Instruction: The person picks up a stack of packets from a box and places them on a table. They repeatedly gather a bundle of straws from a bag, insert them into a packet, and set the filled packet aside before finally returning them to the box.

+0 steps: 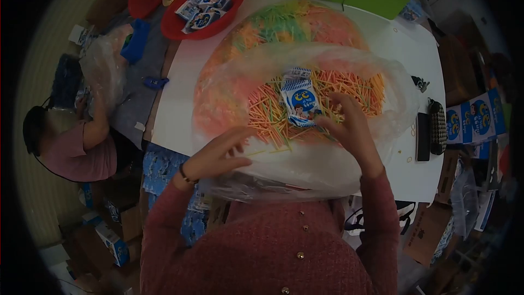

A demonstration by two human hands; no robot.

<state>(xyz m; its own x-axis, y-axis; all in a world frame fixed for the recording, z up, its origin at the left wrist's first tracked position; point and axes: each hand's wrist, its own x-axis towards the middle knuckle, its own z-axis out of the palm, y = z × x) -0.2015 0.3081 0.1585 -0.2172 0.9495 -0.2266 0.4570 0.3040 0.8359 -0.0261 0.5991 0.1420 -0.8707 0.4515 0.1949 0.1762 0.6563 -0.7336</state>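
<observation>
A large clear plastic bag lies open on the white table, full of thin coloured sticks in pink, orange, yellow and green. On the sticks rests a small blue-and-white printed packet, with part of another striped packet showing behind its top edge. My right hand hovers just right of the packet, fingers spread and thumb close to its lower corner. To the left, over the bag's near edge, my left hand has its fingers apart and nothing in them. A few loose sticks lie near its fingertips.
A red basin of similar packets stands at the back left. A black phone-like slab and a checked pouch lie on the right. At far left another person sits by a clear bag. Printed boxes stand right.
</observation>
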